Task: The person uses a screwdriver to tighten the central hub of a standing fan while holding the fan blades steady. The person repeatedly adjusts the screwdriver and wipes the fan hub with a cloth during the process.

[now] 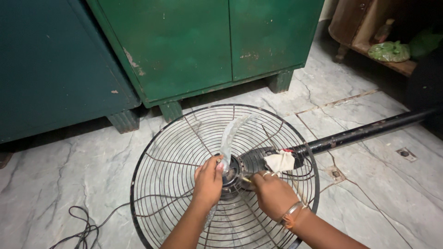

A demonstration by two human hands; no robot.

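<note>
Left hand [208, 181] closed around the root of the clear plastic blade [233, 133], right at the hub [232, 175]. Right hand [272, 192] just beside it, fingers curled shut on what looks like a thin yellow-tipped tool [247, 180]; hard to tell what kind, since most of it hides under the knuckles. Bangle [290, 213] on that wrist, ring on 1 finger.

Directly under both hands: the rear wire guard [157, 159], lying flat on the marble floor [60, 180]. Just beyond the right hand, a white rag [279, 161] bunched over the motor housing. Further out to that side, the black stand pole [369, 131] running away across the floor. Out past the left forearm, a loose black cable [85, 228]. Far ahead, 2 green metal cabinets [194, 46].

Risks, as judged from here: a slip of the tool off the hub and into the left fingers, so close alongside. Too much pull on the blade, likely enough to crack thin plastic. Bangle or rag prone to snagging on the guard wires. Cable end not visible, so no telling whether plugged in; if live, a spinning hub under both hands.
</note>
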